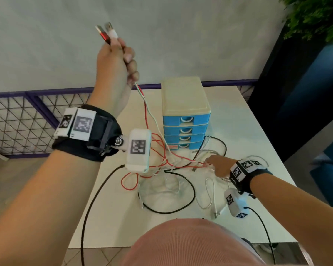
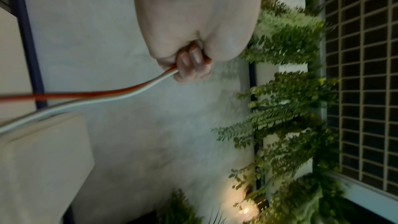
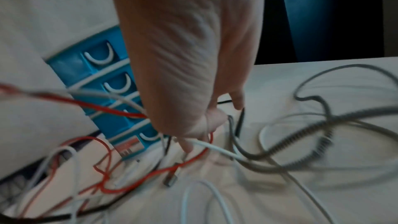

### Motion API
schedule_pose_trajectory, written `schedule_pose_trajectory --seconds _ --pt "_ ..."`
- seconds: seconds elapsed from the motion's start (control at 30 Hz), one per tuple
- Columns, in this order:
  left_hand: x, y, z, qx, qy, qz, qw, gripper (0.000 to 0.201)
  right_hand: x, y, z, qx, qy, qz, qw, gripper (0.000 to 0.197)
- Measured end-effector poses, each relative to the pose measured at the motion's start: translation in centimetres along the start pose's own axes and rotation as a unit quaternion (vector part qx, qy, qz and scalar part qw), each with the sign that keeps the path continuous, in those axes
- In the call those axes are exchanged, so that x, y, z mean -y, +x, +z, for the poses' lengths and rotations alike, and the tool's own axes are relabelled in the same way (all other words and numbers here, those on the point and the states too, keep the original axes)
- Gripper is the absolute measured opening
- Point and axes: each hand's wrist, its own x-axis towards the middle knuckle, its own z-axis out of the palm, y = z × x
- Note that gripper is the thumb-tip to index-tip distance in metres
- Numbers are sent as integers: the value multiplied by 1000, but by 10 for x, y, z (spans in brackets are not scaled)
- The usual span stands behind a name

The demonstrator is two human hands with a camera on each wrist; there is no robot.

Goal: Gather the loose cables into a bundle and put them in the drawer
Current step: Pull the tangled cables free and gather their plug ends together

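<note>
My left hand (image 1: 121, 54) is raised high above the table and grips a red cable and a white cable (image 1: 146, 104). Their USB plugs (image 1: 106, 32) stick up out of the fist. In the left wrist view the curled fingers (image 2: 191, 64) close round both cables (image 2: 107, 94), which trail down to a tangle of red, white, black and grey cables (image 1: 173, 169) on the white table (image 1: 238, 121). My right hand (image 1: 209, 160) reaches into that tangle before the blue drawer unit (image 1: 185, 112). Its fingertips (image 3: 189, 146) touch a white and a red cable; blur hides any pinch.
The drawer unit (image 3: 96, 57) has a cream top, and all its drawers look closed. A black cable (image 1: 92, 198) hangs over the table's left front edge. A grey coiled cable (image 3: 301, 135) lies right of my hand. A purple mesh fence (image 1: 27, 121) stands left and plants (image 1: 315, 16) at the upper right.
</note>
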Motion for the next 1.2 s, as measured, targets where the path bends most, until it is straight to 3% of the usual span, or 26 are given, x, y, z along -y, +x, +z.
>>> schedule_pose_trajectory --seconds 0.2,0.33,0.47,0.63,0.7,0.77,0.83,0.9,0.97,1.03,1.2 --pt "22 -14 11 37 16 -46 998 25 17 10 -11 -64 -87 -68 992 39" --pt "23 -22 13 61 34 -50 996 24 40 21 0 -82 -152 -60 983 30" --pt "24 -24 9 76 44 -52 995 24 41 23 16 -93 -207 -76 971 33" --pt "27 -22 4 82 47 -58 994 24 29 21 22 -180 -220 -90 954 34" --pt "31 -20 4 88 40 -61 993 24 20 18 11 -210 -126 -94 965 23" --pt "36 -18 6 88 32 -64 994 24 14 9 -10 -239 97 -92 962 14" --pt "44 -17 11 89 33 -78 992 24 18 -7 -39 -294 299 -100 902 14" --pt "54 -17 17 93 40 -96 990 26 31 -25 -70 -327 427 -130 833 20" --pt "68 -18 21 104 64 -109 987 27 53 -46 -100 -314 499 -175 789 27" --pt "80 -20 25 110 102 -114 982 26 77 -59 -122 -304 527 -211 765 29" --pt "91 -26 34 84 80 -130 985 25 121 -66 -144 -298 527 -235 760 28"
